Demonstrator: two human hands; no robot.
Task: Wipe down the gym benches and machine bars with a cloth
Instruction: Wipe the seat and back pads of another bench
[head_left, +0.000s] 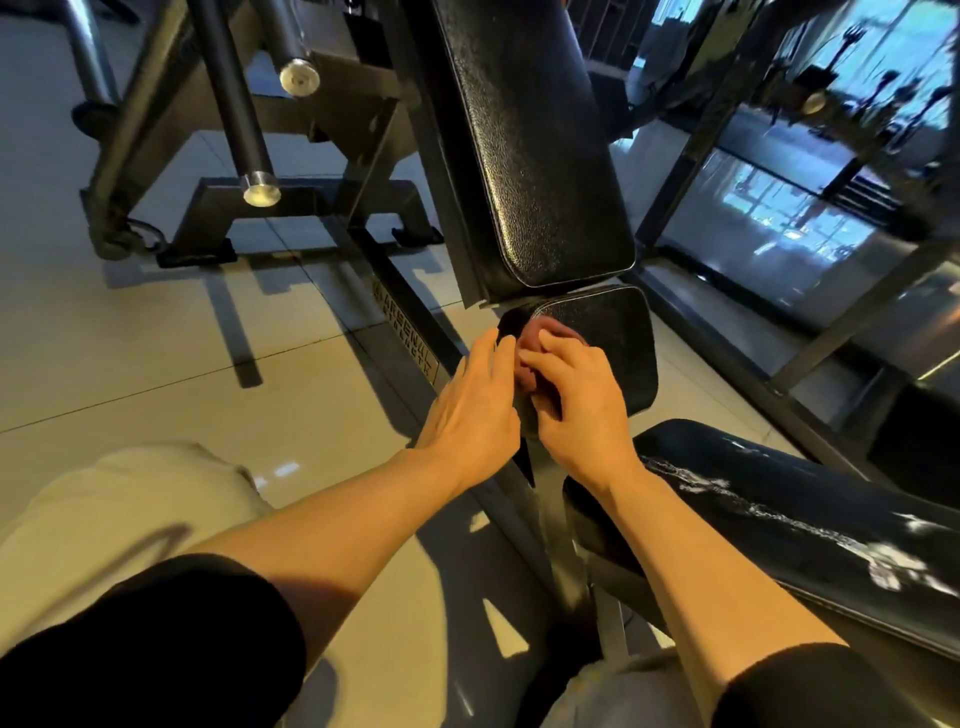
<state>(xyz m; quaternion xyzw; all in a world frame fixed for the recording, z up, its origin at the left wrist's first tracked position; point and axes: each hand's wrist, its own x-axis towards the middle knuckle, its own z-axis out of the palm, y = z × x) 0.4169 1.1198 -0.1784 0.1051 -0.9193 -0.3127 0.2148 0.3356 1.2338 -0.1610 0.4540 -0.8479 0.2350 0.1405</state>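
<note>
On the seat pad (613, 343), right hand (576, 410) gripped a pinkish cloth (540, 332); left hand (472, 410) lay straight-fingered; back pad (530, 156) and bars (234, 104) apparently unwiped.

**Count of things in view**

Two hands: left hand (470, 400), right hand (576, 405). One pinkish cloth (540, 332), mostly hidden under the fingers. Three black pads: back pad (524, 140), seat pad (618, 343), worn pad (810, 509) at lower right. Two bars with silver end caps: near bar (234, 98), far bar (291, 52). One brand plate (408, 335) on the frame.
</note>
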